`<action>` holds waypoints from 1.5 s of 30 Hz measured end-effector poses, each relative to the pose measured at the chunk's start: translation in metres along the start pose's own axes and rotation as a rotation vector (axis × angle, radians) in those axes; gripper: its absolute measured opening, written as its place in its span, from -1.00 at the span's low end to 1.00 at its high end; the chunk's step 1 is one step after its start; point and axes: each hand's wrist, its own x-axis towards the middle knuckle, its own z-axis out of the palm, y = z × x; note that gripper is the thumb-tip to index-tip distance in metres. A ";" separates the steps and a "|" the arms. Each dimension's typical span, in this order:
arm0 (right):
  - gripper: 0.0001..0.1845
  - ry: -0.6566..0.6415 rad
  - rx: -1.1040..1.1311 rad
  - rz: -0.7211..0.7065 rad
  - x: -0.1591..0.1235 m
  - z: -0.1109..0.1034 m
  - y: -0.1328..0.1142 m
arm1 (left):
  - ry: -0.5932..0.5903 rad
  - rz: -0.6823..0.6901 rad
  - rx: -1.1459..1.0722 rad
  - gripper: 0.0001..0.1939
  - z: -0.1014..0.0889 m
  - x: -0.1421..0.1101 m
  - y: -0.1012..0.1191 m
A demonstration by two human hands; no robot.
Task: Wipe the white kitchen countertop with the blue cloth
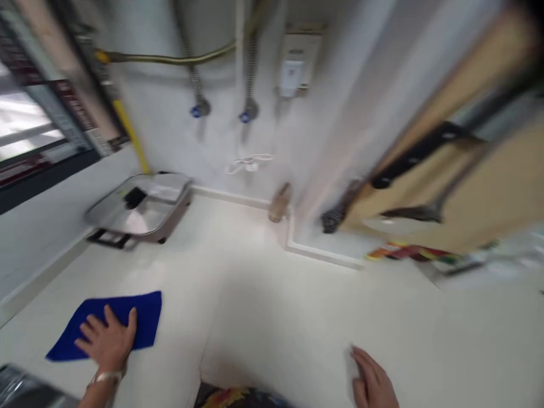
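Observation:
My left hand (pixel 109 341) lies flat with its fingers spread on a blue cloth (pixel 147 317) on the white countertop. A bracelet circles that wrist. At the lower right my right hand (pixel 374 381) hangs over or near the counter, partly cut off by the frame's edge. Its fingers are loosely stretched, the thumb is a little apart, and nothing shows in them. Behind the cloth, an electric pan with a glass lid (pixel 138 212) stands against the wall.
Hoses and two blue-handled valves (pixel 196 110) are on the back wall. A small brown object (pixel 280 203) stands in the corner. A cleaver or knife with a black handle (pixel 414 156) hangs blurred at the right. Colourful packets (pixel 410 252) lie below. A dark metallic edge (pixel 25 388) is lower left.

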 end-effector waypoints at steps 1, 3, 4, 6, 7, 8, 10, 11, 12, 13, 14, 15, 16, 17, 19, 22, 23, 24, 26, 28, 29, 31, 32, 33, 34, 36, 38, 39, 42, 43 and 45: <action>-0.49 -0.023 -0.010 0.013 -0.002 0.001 -0.002 | 0.014 0.046 -0.009 -0.08 0.002 -0.008 0.018; -0.47 -0.024 -0.028 0.020 0.000 0.004 -0.006 | -0.004 0.149 -0.014 -0.12 0.007 -0.026 0.058; -0.47 -0.014 -0.035 0.020 0.003 0.004 -0.009 | -0.010 0.204 -0.017 -0.15 0.010 -0.036 0.078; -0.45 -0.002 -0.041 0.025 0.009 0.002 -0.014 | -0.020 0.315 -0.031 -0.19 0.016 -0.056 0.116; -0.45 0.003 -0.039 0.030 0.011 0.001 -0.017 | -0.027 0.370 -0.044 -0.20 0.020 -0.065 0.134; -0.44 0.003 -0.035 0.038 0.013 -0.001 -0.020 | -0.036 0.424 -0.060 -0.21 0.024 -0.074 0.151; -0.41 -0.008 -0.027 0.054 0.016 -0.005 -0.024 | -0.053 0.517 -0.096 -0.21 0.033 -0.093 0.183; -0.40 -0.015 -0.023 0.063 0.018 -0.007 -0.026 | -0.061 0.563 -0.114 -0.22 0.037 -0.103 0.198; -0.39 -0.019 -0.018 0.071 0.019 -0.008 -0.027 | -0.067 0.605 -0.131 -0.22 0.041 -0.114 0.212; -0.38 -0.020 -0.012 0.077 0.020 -0.009 -0.028 | -0.074 0.644 -0.146 -0.23 0.045 -0.125 0.226; -0.37 -0.016 -0.004 0.081 0.021 -0.010 -0.028 | -0.084 0.679 -0.159 -0.25 0.048 -0.138 0.239; -0.37 -0.005 0.006 0.080 0.021 -0.011 -0.028 | -0.096 0.713 -0.172 -0.26 0.051 -0.151 0.252; -0.37 0.009 0.019 0.076 0.022 -0.011 -0.028 | -0.107 0.746 -0.186 -0.27 0.052 -0.164 0.264; -0.38 0.029 0.035 0.071 0.022 -0.011 -0.027 | -0.118 0.777 -0.199 -0.29 0.053 -0.178 0.276; -0.41 0.071 0.078 0.067 0.020 -0.010 -0.025 | -0.135 0.837 -0.226 -0.31 0.053 -0.207 0.298; -0.48 0.138 0.164 0.100 0.017 -0.008 -0.022 | -0.196 0.882 -0.254 -0.32 0.049 -0.247 0.329; -0.50 0.169 0.201 0.129 0.017 -0.007 -0.022 | -0.230 0.892 -0.262 -0.30 0.047 -0.260 0.339; -0.53 0.208 0.242 0.171 0.016 -0.007 -0.023 | -0.258 0.890 -0.271 -0.29 0.046 -0.272 0.349; -0.59 0.311 0.322 0.313 0.016 -0.009 -0.024 | -0.317 0.875 -0.301 -0.27 0.043 -0.299 0.371; -0.57 0.400 0.391 0.524 0.017 -0.014 -0.024 | -0.381 0.863 -0.356 -0.26 0.042 -0.328 0.391; -0.54 0.425 0.413 0.627 0.017 -0.018 -0.023 | -0.415 0.866 -0.393 -0.25 0.042 -0.343 0.400; -0.47 0.447 0.436 0.764 0.019 -0.028 -0.019 | -0.484 0.900 -0.485 -0.24 0.043 -0.374 0.413; -0.46 0.448 0.431 0.778 0.020 -0.033 -0.016 | -0.514 0.929 -0.533 -0.24 0.044 -0.387 0.416; -0.46 0.449 0.409 0.763 0.021 -0.038 -0.012 | -0.539 0.964 -0.574 -0.24 0.045 -0.399 0.417; -0.48 0.443 0.373 0.736 0.023 -0.043 -0.009 | -0.559 1.006 -0.602 -0.25 0.046 -0.407 0.416; -0.51 0.379 0.260 0.693 0.029 -0.051 -0.004 | -0.581 1.098 -0.609 -0.29 0.047 -0.413 0.410; -0.54 0.237 0.117 0.700 0.040 -0.055 -0.003 | -0.577 1.205 -0.577 -0.34 0.046 -0.404 0.402; -0.56 0.151 0.047 0.716 0.046 -0.056 -0.004 | -0.565 1.267 -0.565 -0.35 0.045 -0.395 0.398; -0.60 -0.044 -0.115 0.733 0.066 -0.053 -0.009 | -0.487 1.447 -0.529 -0.36 0.045 -0.360 0.390; -0.61 -0.076 -0.148 0.731 0.071 -0.051 -0.011 | -0.456 1.493 -0.498 -0.38 0.045 -0.348 0.388; -0.64 -0.109 -0.179 0.716 0.075 -0.046 -0.012 | -0.411 1.545 -0.430 -0.44 0.046 -0.329 0.381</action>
